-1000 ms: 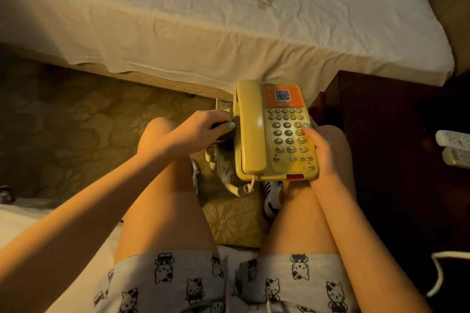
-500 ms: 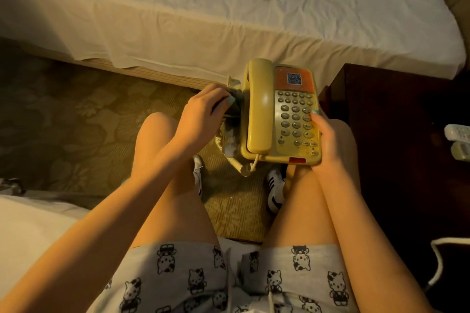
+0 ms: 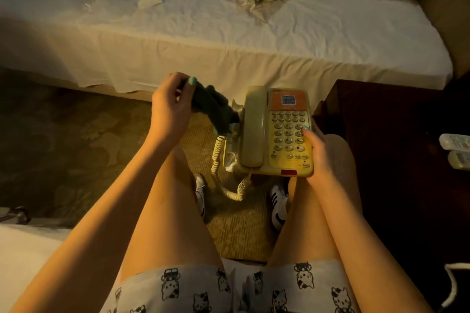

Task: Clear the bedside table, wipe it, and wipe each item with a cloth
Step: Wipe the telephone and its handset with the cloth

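Left grip (image 3: 170, 109) high, right grip (image 3: 322, 154) curled

Glossy yellowed plastic telephone (image 3: 277, 132), fuzzy dark cloth (image 3: 216, 109), dark polished wood bedside table (image 3: 381, 119)

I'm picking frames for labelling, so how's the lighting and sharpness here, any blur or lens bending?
Head view: dim warm yellow light tints everything; the dark wooden bedside table sinks into near-black shadow; the dark fuzzy cloth in the left hand looks soft, low in detail; the yellow corded telephone is fairly sharp, its code label smeared; the white-sheeted bed bows from wide-angle distortion.
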### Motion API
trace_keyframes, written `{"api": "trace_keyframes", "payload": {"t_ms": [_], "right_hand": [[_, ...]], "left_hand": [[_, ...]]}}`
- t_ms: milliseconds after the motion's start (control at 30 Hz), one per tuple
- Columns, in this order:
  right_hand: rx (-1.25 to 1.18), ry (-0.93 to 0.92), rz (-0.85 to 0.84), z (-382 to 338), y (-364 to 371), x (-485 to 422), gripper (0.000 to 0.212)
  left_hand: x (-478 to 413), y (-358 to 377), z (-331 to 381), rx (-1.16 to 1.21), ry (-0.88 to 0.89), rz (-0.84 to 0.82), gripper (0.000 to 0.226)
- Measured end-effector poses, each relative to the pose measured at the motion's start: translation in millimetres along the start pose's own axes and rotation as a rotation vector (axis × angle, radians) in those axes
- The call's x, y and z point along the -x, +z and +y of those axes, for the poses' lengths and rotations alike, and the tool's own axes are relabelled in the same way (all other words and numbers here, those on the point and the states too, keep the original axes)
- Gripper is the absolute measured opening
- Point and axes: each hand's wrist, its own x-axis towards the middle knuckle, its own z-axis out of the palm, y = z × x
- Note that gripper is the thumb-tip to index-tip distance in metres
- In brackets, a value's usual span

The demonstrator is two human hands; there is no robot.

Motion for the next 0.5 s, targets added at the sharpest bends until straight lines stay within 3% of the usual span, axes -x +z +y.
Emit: {"api": "trace_keyframes", "payload": {"t_ms": [100,200,300,367,500], "right_hand": [[-0.012,-0.016,0.038,-2,4,0,0.043],[-0.025,-0.004,0.055,-4,4,3,0.052],[-0.04,-0.081,0.099,-7,2,3,0.03],[-0.057,-0.129,0.117,-13,0,3,0.031],[-0.061,-0.154,0.167,-20,-1,1,0.039]], "left_hand": [[1,1,-9,-0.033,-0.029,-0.149,0.007],[14,3,-17,0.053,-0.092,-0.177,0.017],[20,-5,-20,0.152,-0.134,-0.09,0.032],[20,-11,-23,0.181,-0.166,-0.074,0.029],[30,-7,-34,0.095,-0.114,-0.242,0.015]]}}
